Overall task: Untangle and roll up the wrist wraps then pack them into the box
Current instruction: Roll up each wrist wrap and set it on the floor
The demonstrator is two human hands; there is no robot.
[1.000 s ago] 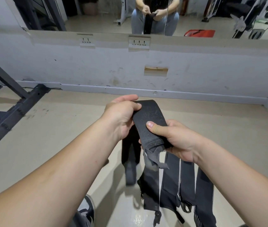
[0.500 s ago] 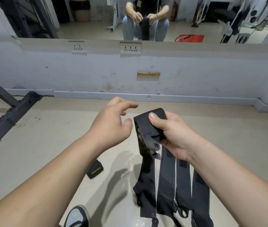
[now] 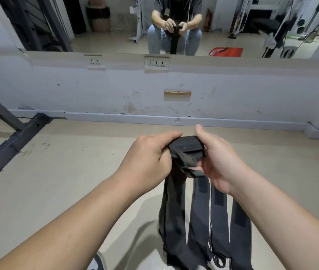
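Observation:
A black wrist wrap (image 3: 187,151) is partly rolled at its top end, held between both hands above the floor. My left hand (image 3: 150,158) pinches the left side of the roll with thumb and fingers. My right hand (image 3: 217,160) cups the right side, fingers curled under the roll and thumb raised. The unrolled tail (image 3: 172,217) hangs straight down. Several more dark wrap strips (image 3: 219,223) hang beside it, below my right hand. No box is in view.
A dark metal rack frame (image 3: 8,145) lies along the floor at the left. A white wall (image 3: 232,98) with a mirror (image 3: 174,24) above it stands ahead. My shoe tip (image 3: 96,264) shows at the bottom edge. Beige floor surrounds the hands.
My left hand, which had let go half a second ago, has come back onto the roll. The roll has grown thicker and the small rolled wrap on the floor is now hidden.

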